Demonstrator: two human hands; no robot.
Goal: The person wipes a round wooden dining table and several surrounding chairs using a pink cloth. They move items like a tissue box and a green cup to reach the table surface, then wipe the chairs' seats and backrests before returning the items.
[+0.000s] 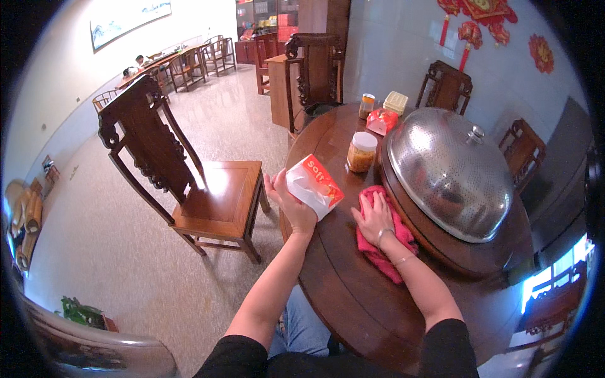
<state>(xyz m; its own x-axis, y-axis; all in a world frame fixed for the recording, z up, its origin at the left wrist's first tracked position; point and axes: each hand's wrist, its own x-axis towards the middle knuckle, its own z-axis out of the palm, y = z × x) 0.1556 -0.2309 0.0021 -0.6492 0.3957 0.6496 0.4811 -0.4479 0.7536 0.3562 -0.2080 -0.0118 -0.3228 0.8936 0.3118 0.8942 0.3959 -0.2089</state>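
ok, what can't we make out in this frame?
All in the head view:
Whatever is beneath the silver perforated metal dome: the dome hides it.
Dark-brown wooden tabletop under the crumpled pinkish-red cloth: covered by cloth and right hand.
Far side of the rectangular white-and-red packet at the left hand: turned away.
What the distant people are doing: too small.

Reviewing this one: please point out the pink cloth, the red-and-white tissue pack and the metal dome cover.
Pink cloth (379, 256): head view, on its folds left of the forearm.
Tissue pack (307, 187): head view, on its white face.
Metal dome cover (449, 173): head view, on its perforated side.
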